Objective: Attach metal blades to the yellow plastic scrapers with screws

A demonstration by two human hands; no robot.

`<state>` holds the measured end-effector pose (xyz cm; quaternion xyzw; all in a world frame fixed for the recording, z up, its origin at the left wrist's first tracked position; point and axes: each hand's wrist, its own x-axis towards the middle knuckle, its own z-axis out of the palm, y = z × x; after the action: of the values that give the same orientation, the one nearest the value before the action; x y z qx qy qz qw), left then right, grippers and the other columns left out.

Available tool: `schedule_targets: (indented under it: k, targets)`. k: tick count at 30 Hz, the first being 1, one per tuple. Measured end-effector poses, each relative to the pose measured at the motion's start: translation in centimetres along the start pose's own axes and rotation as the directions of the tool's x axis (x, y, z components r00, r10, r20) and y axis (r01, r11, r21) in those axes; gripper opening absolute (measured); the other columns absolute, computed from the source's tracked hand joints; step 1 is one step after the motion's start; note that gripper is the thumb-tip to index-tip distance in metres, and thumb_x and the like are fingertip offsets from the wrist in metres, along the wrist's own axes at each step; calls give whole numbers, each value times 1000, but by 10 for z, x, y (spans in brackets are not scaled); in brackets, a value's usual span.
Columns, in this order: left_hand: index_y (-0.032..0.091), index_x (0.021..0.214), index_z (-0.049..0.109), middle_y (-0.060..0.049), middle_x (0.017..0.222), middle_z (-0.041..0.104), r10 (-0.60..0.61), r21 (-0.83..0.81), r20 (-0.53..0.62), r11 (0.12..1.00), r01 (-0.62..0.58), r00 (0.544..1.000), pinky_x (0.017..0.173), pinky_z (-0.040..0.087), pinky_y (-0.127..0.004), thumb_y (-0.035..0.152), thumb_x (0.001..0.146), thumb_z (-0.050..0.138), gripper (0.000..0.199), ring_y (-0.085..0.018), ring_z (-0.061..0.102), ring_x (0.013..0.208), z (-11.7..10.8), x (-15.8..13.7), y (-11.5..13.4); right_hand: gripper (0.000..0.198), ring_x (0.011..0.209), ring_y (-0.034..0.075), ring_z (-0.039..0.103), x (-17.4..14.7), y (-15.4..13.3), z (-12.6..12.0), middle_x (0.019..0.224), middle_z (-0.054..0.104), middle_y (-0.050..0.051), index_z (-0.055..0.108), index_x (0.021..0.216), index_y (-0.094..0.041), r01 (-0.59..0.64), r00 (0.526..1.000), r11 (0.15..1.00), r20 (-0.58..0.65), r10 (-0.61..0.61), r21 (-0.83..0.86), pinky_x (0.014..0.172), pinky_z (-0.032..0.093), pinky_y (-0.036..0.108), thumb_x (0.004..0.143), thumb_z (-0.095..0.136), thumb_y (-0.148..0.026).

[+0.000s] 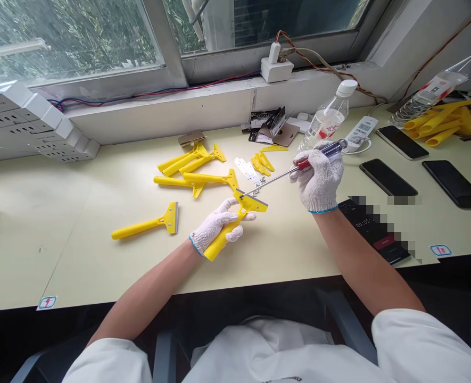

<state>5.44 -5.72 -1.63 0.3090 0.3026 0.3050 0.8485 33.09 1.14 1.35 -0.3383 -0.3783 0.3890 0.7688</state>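
Note:
My left hand (219, 226), in a white knit glove, is closed around a yellow scraper (221, 238) with a metal blade along its head. A screwdriver (275, 177) with a red and clear handle is in my gloved right hand (321, 178), its tip at a screw on the scraper head. Another scraper (143, 229) with a blade fitted lies to the left. Beyond my left hand is a pile of yellow scraper handles (187, 162). Near it are small yellow plates (262, 162), pale blades (246, 170) and small screws (258, 186).
Black packaging (273, 125) and a water bottle (329, 117) stand at the back. A power strip (361, 133) and several phones (389, 177) lie to the right, with more yellow handles (443, 122) beyond. White boxes (31, 119) are stacked at the left by the window.

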Motion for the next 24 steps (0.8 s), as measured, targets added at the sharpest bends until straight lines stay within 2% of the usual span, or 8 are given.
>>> schedule_targets:
  k: [7, 12, 15, 22, 24]
  targets:
    - [30, 152, 51, -15, 131, 76, 0, -18, -10, 1000, -1, 1000, 49, 42, -21, 22, 97, 75, 61, -5, 53, 51, -2, 0, 1, 32, 47, 15, 60, 0, -1, 2, 77, 74, -3, 55, 105, -28, 9, 1000, 1000, -30, -9, -2, 36, 46, 28, 85, 78, -37]
    - [29, 150, 51, -14, 127, 76, 17, -47, -3, 999, -17, 1000, 48, 41, -20, 21, 97, 75, 59, -5, 52, 51, -2, 0, 0, 32, 47, 15, 59, -2, -2, 4, 77, 74, -3, 55, 106, -27, 9, 1000, 1000, -6, -9, 13, 37, 47, 28, 86, 77, -35]
    - [30, 150, 51, -14, 127, 75, 22, -52, 0, 998, -22, 1000, 48, 42, -20, 20, 96, 75, 60, -5, 53, 51, -2, 1, 0, 35, 48, 15, 60, -3, -2, 4, 76, 73, -4, 54, 106, -28, 3, 1000, 1000, -7, -3, 11, 37, 47, 27, 85, 80, -39]
    - [30, 150, 52, -10, 122, 74, 33, -42, -23, 999, -34, 999, 47, 44, -20, 20, 96, 76, 60, -5, 53, 50, -1, 0, 2, 37, 50, 14, 60, -3, 3, 3, 75, 71, -6, 54, 104, -28, -106, 994, 994, -12, 107, 39, 40, 46, 24, 82, 82, -38]
    - [30, 151, 51, -10, 122, 74, 32, -44, -21, 999, -33, 999, 47, 44, -20, 20, 96, 76, 61, -5, 53, 50, -1, -1, 2, 39, 53, 14, 62, -1, 4, 2, 75, 70, -5, 54, 105, -28, -150, 987, 987, -45, 153, 64, 41, 45, 22, 83, 84, -39]
